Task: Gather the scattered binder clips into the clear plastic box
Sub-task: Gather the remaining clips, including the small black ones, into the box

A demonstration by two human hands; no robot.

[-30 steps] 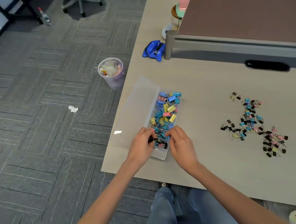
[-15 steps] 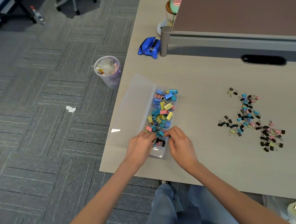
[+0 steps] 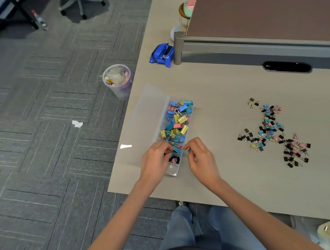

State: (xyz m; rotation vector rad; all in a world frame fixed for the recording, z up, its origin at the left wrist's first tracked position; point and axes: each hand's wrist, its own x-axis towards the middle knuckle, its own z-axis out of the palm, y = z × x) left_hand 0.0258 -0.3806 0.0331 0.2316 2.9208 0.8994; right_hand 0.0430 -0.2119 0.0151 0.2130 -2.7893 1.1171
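Observation:
A long clear plastic box (image 3: 173,171) lies near the table's left edge, its lid (image 3: 147,124) folded open to the left. Coloured binder clips (image 3: 178,122) fill its far and middle parts; a few small dark and pink ones (image 3: 174,159) sit in a near compartment. My left hand (image 3: 155,161) has curled fingers over the box's near part, pinching at clips there. My right hand (image 3: 201,160) is at the box's right rim, fingers curled round a small teal clip (image 3: 189,151). A scatter of small binder clips (image 3: 275,132) lies on the table (image 3: 230,178) to the right.
A blue pouch (image 3: 161,55) lies at the back beside a grey post (image 3: 178,47) of a raised brown shelf (image 3: 259,11). On the carpet left of the table stands a waste bin (image 3: 118,81). The table's front edge runs just below my wrists.
My hands, fingertips together over the box's near end before, have drawn slightly apart; the right hand now sits at the box's right rim.

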